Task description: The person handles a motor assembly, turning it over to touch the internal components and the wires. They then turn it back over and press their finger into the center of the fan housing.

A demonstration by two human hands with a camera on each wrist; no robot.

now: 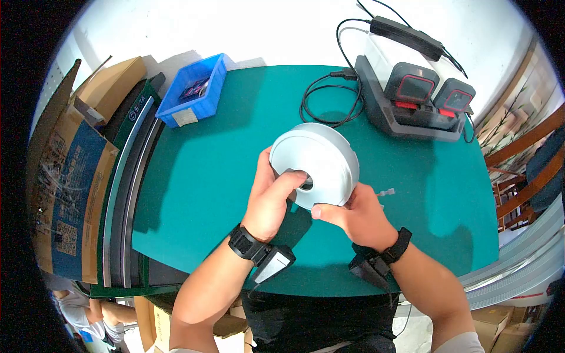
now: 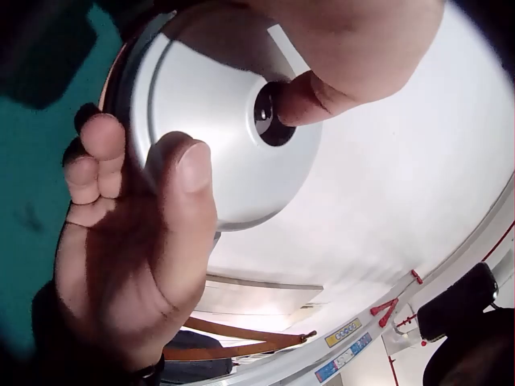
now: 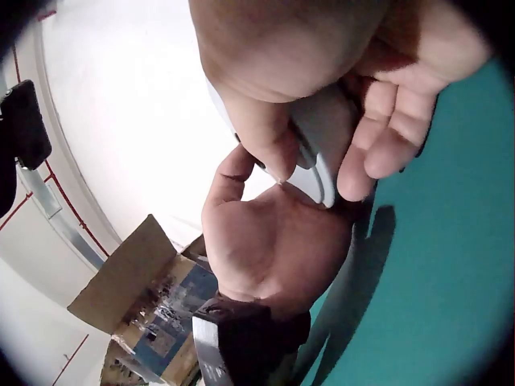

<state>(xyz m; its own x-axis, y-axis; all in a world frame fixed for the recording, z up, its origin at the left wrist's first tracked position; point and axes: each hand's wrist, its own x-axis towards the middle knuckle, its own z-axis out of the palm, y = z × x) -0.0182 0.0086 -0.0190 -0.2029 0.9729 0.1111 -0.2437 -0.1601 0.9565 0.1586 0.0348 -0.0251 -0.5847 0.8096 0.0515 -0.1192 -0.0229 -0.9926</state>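
A round, silver-grey housing [image 1: 326, 162] with a hole in the middle of its face is held up over the green table. My left hand [image 1: 268, 203] grips its left side, the thumb at the dark central hole [image 2: 264, 112] and the fingers behind the body. The right hand [image 1: 365, 220] holds the lower right of the rim, its thumb on the near edge and fingers curled round the side. Just beyond the right hand a small clear connector [image 1: 386, 192] sticks out. In the right wrist view the hands hide most of the housing [image 3: 330, 133].
A blue bin [image 1: 191, 115] with small items stands back left. Far right is a grey-and-white unit [image 1: 382, 120] bearing two dark blocks, with a coiled black cable [image 1: 303, 106] beside it. Cardboard boxes [image 1: 76, 176] and metal rails [image 1: 120, 235] line the green table's [image 1: 188, 212] left edge.
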